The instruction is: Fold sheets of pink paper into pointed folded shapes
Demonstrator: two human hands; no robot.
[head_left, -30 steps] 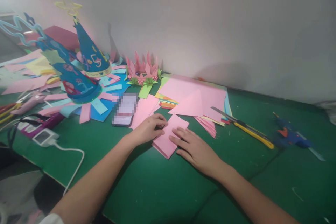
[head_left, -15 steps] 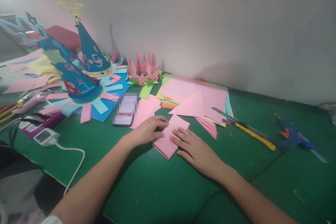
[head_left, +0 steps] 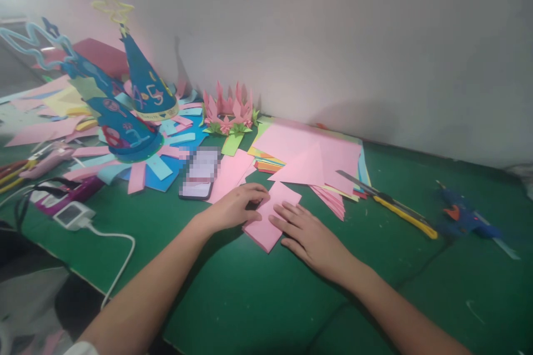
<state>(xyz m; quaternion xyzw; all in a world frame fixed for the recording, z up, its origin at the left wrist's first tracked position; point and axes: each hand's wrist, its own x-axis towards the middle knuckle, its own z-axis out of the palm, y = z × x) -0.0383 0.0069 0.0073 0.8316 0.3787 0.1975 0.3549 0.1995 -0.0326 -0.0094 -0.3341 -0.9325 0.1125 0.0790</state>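
A folded pink sheet of paper (head_left: 271, 233) lies on the green table between my hands, its long side slanting up to the right. My left hand (head_left: 238, 208) grips its left edge, fingers curled and thumb on the paper; the fingertips are partly hidden. Flat across the right side of the sheet rests my right hand (head_left: 310, 236), open, with its fingers stretched and spread. Just behind are a pink paper triangle (head_left: 303, 168) and a fanned stack of pink folded pieces (head_left: 331, 201). Left of these, more pink paper (head_left: 233, 169) lies beside a phone (head_left: 200, 175).
A yellow utility knife (head_left: 402, 215) and a blue glue gun (head_left: 466, 213) lie at the right. Behind stand a pink paper crown (head_left: 227, 111) and blue cone hats (head_left: 149, 86). A white cable (head_left: 132, 252) runs off the left table edge. A wall (head_left: 333, 39) closes the back.
Both hands and the folded paper stay almost in place. No clear new fold or grip shows; the view has shifted only very slightly.
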